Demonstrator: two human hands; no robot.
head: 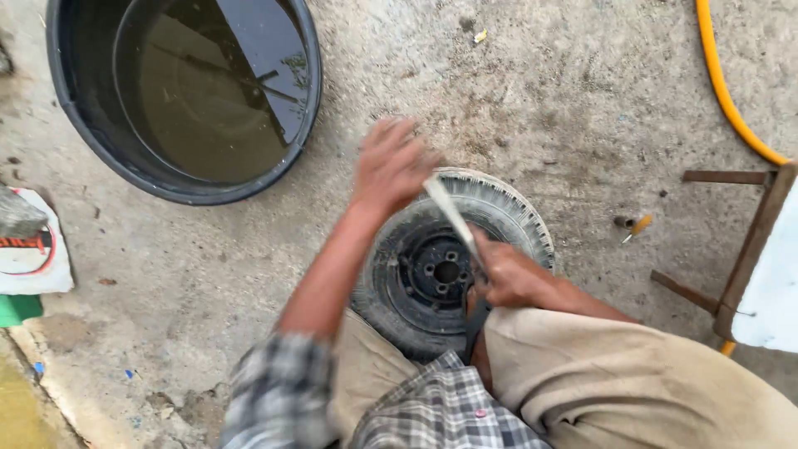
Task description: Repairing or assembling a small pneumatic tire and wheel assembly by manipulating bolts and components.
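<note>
Beige trousers (632, 374) and a checked shirt (432, 411) crouch over the small black rubber tyre on its dark steel rim (432, 266), flat on the concrete floor (582, 100). Right hand (507, 278) is clamped on a pale flat lever (453, 218) at the rim; left hand (391, 162), blurred, grip unclear, hovers above the tread. A slipping lever could strike fingers, I judge.

Left hand (391, 162) raised, blurred; right hand (509, 278) low, fingers curled.
</note>
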